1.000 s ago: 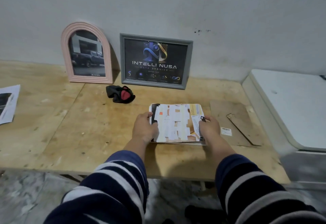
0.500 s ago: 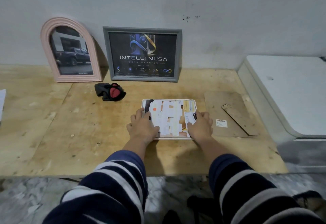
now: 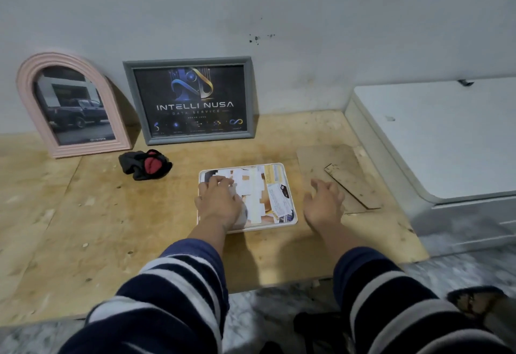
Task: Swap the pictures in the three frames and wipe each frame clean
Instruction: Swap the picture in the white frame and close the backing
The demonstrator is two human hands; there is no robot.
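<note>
Head view: a white frame [image 3: 290,214] lies flat on the wooden bench [image 3: 97,214], its picture showing pale paper scraps. The left hand [image 3: 219,203] rests palm-down on the frame's left part, fingers spread flat. The right hand [image 3: 324,203] hovers just right of the frame with fingers loosely spread, gripping nothing. Right of it lie brown backing boards [image 3: 335,164]. Farther back, a grey frame [image 3: 190,99] and a pink arched frame [image 3: 69,105] lean on the wall, a black-and-red cloth [image 3: 145,165] before them.
</note>
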